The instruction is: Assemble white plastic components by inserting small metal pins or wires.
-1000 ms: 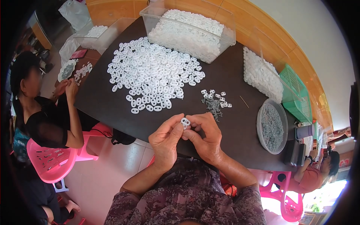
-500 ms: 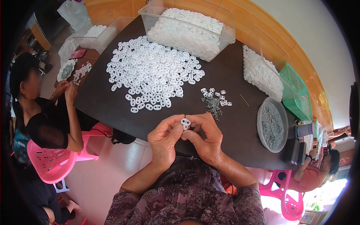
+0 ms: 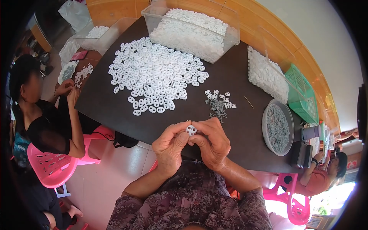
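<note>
Holding a small white piece (image 3: 191, 130) on the body side of the white heap (image 3: 153, 71), just off its near right end, seen against the dark table (image 3: 245, 142). Pinching it from both sides at once: from the left with the left hand (image 3: 168, 151), thumb toward the body and forefinger along the far edge; from the right with the right hand (image 3: 214, 143), thumb low and forefinger high. Clamped on the piece at both pairs of fingertips, so touching both hands, with neither clearly nearer. Curled behind, at the remaining fingers, and too hidden to tell how tightly. Turned with a face dotted with dark holes or spots toward the body; looking nearly round from here, so cannot tell which way any long axis runs. Lying right of the heap, just beyond the right hand and apart from it: a cluster of grey parts (image 3: 217, 109), with white square pieces (image 3: 227, 105) along its far and right sides. Farther right of the heap, a thin stick (image 3: 249, 102), then a round tub (image 3: 264, 128) of similar grey parts. Directly behind the heap, a clear bin (image 3: 234, 36) loaded with white pieces.
</note>
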Demonstrator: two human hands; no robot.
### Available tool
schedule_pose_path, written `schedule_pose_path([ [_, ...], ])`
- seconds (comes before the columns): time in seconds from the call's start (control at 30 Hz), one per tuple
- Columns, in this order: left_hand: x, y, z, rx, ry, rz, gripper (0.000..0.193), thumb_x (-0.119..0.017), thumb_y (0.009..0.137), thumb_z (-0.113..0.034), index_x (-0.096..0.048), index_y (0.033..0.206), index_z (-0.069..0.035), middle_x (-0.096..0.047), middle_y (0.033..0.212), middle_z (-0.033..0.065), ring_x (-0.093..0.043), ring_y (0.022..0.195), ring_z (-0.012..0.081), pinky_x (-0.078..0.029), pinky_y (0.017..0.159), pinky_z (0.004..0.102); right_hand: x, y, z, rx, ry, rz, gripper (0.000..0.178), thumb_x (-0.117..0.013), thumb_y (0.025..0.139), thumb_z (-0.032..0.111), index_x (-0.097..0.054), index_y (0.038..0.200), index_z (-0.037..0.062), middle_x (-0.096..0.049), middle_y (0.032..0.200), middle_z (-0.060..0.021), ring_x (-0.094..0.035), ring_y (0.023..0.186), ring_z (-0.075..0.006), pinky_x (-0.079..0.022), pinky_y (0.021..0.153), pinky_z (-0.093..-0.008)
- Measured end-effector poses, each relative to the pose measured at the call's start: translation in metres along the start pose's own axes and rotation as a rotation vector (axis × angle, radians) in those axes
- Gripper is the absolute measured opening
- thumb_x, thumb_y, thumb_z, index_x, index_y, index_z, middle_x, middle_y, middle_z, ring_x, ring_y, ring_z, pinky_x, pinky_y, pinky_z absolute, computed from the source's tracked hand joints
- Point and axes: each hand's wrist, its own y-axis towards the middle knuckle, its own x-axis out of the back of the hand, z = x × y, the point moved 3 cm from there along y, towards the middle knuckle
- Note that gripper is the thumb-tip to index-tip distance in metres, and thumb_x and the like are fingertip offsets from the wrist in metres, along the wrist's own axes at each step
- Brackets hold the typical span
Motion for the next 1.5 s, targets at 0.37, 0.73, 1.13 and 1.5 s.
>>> schedule_pose_path([
  [0.37,-0.001,-0.001,-0.001,0.008,-0.022,-0.049,0.020,-0.061,0.092,-0.009,-0.061,0.106,0.006,-0.065,0.093,0.0097,-0.062,0.079,0.0137,-0.052,0.073,0.0251,-0.001,0.001,0.006,0.021,-0.022,0.066,0.040,-0.077,0.068,0.002,-0.064,0.105,-0.0033,-0.064,0.094,-0.0129,-0.057,0.076,-0.0230,-0.048,0.062,-0.0301],
  [0.73,0.000,-0.003,-0.001,-0.045,-0.002,-0.046,0.024,-0.062,0.092,-0.013,-0.060,0.106,0.006,-0.065,0.097,0.0098,-0.062,0.084,0.0129,-0.050,0.078,0.0254,0.000,0.000,0.004,0.006,0.061,0.028,0.039,-0.078,0.066,0.000,-0.065,0.102,-0.0035,-0.066,0.090,-0.0118,-0.058,0.076,-0.0220,-0.048,0.063,-0.0291],
  [1.13,0.005,-0.008,-0.001,-0.105,-0.004,0.001,0.026,-0.060,0.094,-0.013,-0.058,0.112,0.006,-0.063,0.102,0.0077,-0.059,0.089,0.0112,-0.049,0.082,0.0244,-0.003,-0.001,0.009,-0.090,0.116,0.084,0.036,-0.076,0.070,0.000,-0.065,0.104,-0.0029,-0.065,0.094,-0.0122,-0.057,0.079,-0.0216,-0.048,0.065,-0.0298],
  [1.5,0.005,-0.011,-0.010,-0.074,0.189,0.091,0.029,-0.064,0.088,-0.001,-0.059,0.116,0.006,-0.061,0.099,0.0058,-0.057,0.086,0.0094,-0.047,0.079,0.0219,0.003,-0.004,0.009,-0.228,0.146,0.044,0.020,-0.065,0.079,-0.006,-0.067,0.098,-0.0017,-0.065,0.091,-0.0098,-0.057,0.079,-0.0197,-0.046,0.068,-0.0289],
])
